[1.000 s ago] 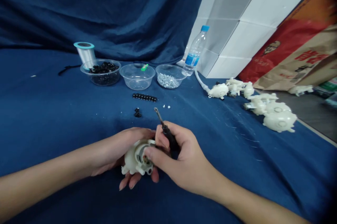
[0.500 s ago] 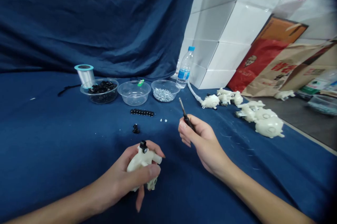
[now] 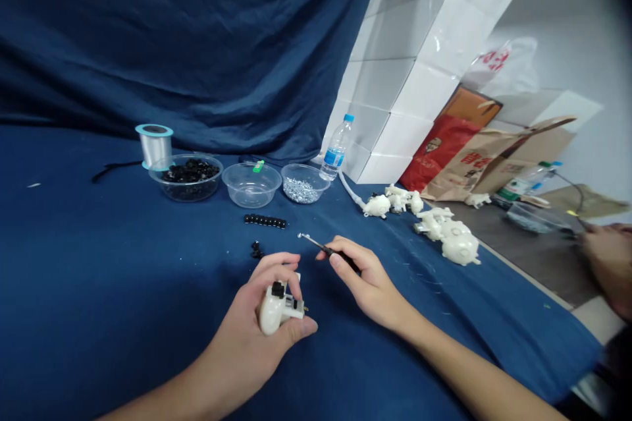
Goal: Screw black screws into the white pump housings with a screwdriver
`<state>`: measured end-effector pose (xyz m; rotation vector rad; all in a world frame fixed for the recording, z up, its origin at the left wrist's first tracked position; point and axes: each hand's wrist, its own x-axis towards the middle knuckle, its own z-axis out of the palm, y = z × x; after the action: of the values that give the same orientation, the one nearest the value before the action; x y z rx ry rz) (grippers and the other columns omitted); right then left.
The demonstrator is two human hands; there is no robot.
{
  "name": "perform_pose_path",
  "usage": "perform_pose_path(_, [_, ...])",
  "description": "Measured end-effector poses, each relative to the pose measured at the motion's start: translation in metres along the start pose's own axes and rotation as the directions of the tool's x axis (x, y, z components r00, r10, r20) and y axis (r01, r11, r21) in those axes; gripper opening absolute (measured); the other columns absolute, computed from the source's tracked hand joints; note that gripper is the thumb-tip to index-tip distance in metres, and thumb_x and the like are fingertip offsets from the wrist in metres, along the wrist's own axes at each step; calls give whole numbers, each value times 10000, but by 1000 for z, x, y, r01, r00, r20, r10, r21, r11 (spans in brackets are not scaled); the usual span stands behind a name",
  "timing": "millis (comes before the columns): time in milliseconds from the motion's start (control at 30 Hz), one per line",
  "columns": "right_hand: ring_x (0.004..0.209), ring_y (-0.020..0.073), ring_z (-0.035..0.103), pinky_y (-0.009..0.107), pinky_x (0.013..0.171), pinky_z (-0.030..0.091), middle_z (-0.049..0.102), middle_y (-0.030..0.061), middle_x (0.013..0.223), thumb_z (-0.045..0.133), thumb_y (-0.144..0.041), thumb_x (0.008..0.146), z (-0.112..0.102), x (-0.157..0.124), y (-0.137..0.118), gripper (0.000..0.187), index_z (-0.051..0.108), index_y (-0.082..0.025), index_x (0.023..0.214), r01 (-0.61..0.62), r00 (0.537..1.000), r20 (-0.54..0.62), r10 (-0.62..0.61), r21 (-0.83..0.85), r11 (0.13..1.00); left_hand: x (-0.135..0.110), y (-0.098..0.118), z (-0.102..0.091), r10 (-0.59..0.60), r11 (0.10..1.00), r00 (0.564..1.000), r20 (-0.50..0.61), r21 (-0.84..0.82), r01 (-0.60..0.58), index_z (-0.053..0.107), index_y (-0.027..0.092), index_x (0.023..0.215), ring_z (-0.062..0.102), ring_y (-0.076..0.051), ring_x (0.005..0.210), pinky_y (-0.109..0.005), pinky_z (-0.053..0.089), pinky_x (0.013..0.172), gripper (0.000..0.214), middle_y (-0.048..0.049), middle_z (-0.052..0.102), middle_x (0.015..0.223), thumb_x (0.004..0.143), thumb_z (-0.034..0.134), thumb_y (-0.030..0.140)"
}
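My left hand [image 3: 241,319] is wrapped round a cream-white plastic part [image 3: 270,317] with a small black fitting [image 3: 278,289] on its top. In my right hand [image 3: 368,279] is a screwdriver [image 3: 340,255], gripped by its black handle and pointing left. A small silvery screw [image 3: 299,235] is at its tip; whether it sticks to the tip or lies on the cloth I cannot tell. Just beyond my left hand lie loose small black pieces [image 3: 257,250]. A row of black pieces [image 3: 265,221] lies farther back.
Clear bowls hold black pieces [image 3: 192,172] and silvery screws [image 3: 301,191]; a bowl [image 3: 251,194] with a green tag stands between. Behind are a spool [image 3: 155,144] and a bottle [image 3: 336,152]. White plastic parts [image 3: 459,242] lie right. Another person's hand [image 3: 612,263] shows at far right.
The screwdriver has swung left and down, its tip now by the small screws. My left hand has turned the white part and raised it slightly. The view has shifted right; another person's hand appears.
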<state>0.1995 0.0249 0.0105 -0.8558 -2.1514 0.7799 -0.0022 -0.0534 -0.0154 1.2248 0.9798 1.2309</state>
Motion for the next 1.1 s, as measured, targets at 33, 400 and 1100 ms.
perform_pose_path(33, [840,174,588,311,787,439,641,48,921,491,-309,1033,-1,1,1,233,676,-179,977,3,1000,-11,-3,-14,1000,0,-1,0,1,1000,1000,-6,-4,-1,565,210,765,443,-282,1312,-434,322,1082,269,-18,450,1398,717,828,240])
perform_pose_path(400, [829,153,617,300,788,459,662,38,918,505,-252,1032,1,2,4,202,690,-175,1000,18,1000,15,-17,-46,999,3,1,-1,-155,944,987,27,-291,156,473,242,890,562,-315,1128,-236,531,410,450,-89,490,1277,895,492,691])
perform_pose_path(1100, [790,148,589,287,701,504,606,87,865,746,-152,869,3,-5,-5,127,803,-87,962,344,929,95,-357,131,930,16,17,-13,-440,764,898,-14,-531,366,454,222,886,612,-416,1199,-414,620,439,230,-93,642,1181,1018,372,392])
